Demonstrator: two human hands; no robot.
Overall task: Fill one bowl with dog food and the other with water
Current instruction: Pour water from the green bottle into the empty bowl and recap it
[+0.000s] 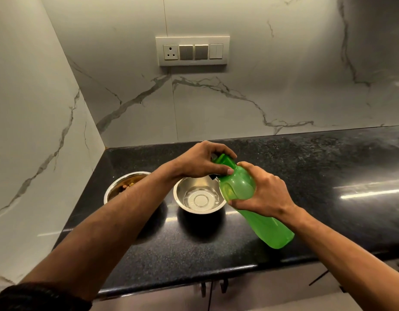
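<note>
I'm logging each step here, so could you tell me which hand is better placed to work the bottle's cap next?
Left. The left hand already has its fingers curled round the cap, while the right hand grips the body of the tilted bottle beside the right bowl and steadies it.

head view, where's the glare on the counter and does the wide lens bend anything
In the head view, bright streaks of glare lie on the black counter at the right, with a fainter glint in front of the water bowl. The bowls throw dark soft shadows toward the camera. The wide lens bows the counter's back edge and splays the wall corner. The switch plate is sharp; nothing is noticeably blurred.
</note>
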